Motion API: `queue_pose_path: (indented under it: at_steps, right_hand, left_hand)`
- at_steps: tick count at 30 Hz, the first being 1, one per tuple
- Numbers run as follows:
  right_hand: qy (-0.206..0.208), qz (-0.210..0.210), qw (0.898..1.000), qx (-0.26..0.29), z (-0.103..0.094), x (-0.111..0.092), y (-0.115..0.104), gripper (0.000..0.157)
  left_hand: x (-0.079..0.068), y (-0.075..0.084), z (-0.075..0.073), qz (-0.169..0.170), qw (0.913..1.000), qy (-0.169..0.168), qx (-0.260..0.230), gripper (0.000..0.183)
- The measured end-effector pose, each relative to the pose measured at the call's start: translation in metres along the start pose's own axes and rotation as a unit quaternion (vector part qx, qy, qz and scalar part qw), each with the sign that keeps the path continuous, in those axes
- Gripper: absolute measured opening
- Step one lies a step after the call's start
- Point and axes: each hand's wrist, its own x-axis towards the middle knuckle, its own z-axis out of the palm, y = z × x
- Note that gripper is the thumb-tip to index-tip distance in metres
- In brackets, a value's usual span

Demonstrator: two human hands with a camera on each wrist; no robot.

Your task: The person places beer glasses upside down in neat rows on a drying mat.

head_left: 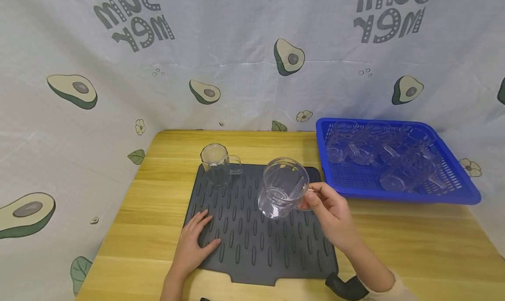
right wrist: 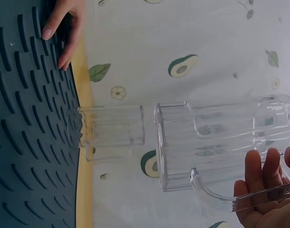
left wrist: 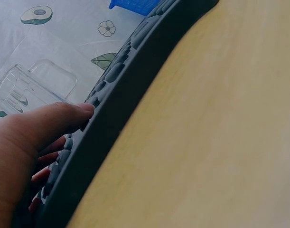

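My right hand (head_left: 331,209) pinches the handle of a clear mug (head_left: 283,184) between thumb and fingers. This mug is held above the dark grey ribbed mat (head_left: 252,235), its wide round rim facing up in the head view. My left hand (head_left: 194,244) lies spread on the left edge of the mat, thumb and fingers apart. In the left wrist view, the thumb (left wrist: 64,118) rests along the mat's edge. A second clear mug (head_left: 218,169) stands bottom up at the mat's far left corner, its handle pointing right.
A blue plastic basket (head_left: 394,196) sits at the back right of the wooden table (head_left: 138,235), with several clear mugs (head_left: 363,149) inside. Behind the table hangs a white curtain (head_left: 244,37) with avocado prints. A black curved piece (head_left: 347,288) shows by my right forearm.
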Motion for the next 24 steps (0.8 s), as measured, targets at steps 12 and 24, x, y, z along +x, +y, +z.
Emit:
queue_pose_path:
  at_steps: [12, 24]
  right_hand:
    - [-0.028, 0.007, 1.000, -0.002, 0.006, -0.004, 0.008, 0.027]
    - [-0.048, 0.020, 0.998, -0.019, 0.010, -0.007, 0.012, 0.012]
  left_hand:
    - [-0.001, 0.003, 0.001, -0.006, 0.9997, -0.014, 0.021, 0.065]
    - [0.003, 0.016, -0.006, -0.010, 0.9974, -0.040, 0.058, 0.068]
